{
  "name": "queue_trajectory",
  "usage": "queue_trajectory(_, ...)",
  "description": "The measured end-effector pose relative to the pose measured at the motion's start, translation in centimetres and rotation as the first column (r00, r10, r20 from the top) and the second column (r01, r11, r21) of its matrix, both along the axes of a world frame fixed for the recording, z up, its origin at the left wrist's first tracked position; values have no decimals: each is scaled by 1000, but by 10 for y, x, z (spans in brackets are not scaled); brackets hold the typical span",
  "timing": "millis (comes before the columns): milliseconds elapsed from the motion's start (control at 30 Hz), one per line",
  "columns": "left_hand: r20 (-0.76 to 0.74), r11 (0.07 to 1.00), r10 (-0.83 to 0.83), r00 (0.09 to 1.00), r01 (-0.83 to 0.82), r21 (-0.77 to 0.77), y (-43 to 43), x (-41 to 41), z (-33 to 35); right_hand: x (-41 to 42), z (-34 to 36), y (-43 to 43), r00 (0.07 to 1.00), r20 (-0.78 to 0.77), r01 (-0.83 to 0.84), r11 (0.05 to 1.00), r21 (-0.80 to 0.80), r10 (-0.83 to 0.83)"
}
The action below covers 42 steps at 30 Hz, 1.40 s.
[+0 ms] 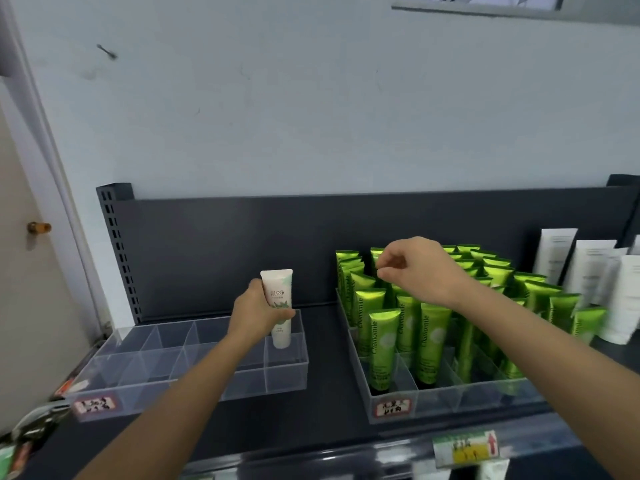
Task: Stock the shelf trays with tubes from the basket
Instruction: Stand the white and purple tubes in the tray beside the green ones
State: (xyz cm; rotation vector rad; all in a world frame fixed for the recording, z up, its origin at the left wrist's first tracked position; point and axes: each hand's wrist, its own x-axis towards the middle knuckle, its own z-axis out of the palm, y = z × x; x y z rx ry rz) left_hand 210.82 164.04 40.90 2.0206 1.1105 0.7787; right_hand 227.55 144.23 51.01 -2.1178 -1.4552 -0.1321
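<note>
Left hand [256, 317] grips the only white tube [278, 299] in the 9-o'clock tray [194, 372]; right hand [419, 268], grasp unclear, over mostly stocked green tubes [381, 344].

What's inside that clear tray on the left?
One white tube, held upright in the right-end compartment of the clear tray by the left hand. The other compartments in view hold no tubes; the left forearm covers part of the middle ones.

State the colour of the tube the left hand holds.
The tube is white with green leaves; head view.
</note>
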Motion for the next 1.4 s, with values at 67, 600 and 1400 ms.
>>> queue_trajectory(67,12,998,42,999,-43,45,-5,-3,5,0,0,-9,1000,-1,11,998,55,-11)
queue_trajectory(600,-148,440,-430,890,350,827,-229,86,40,59,-36,-200,967,127,177,942,286,-221)
queue_trajectory(1400,-666,209,-735,126,977,-45,-497,302,-279,151,-384,-532,457,-402,608,609,-510,-793)
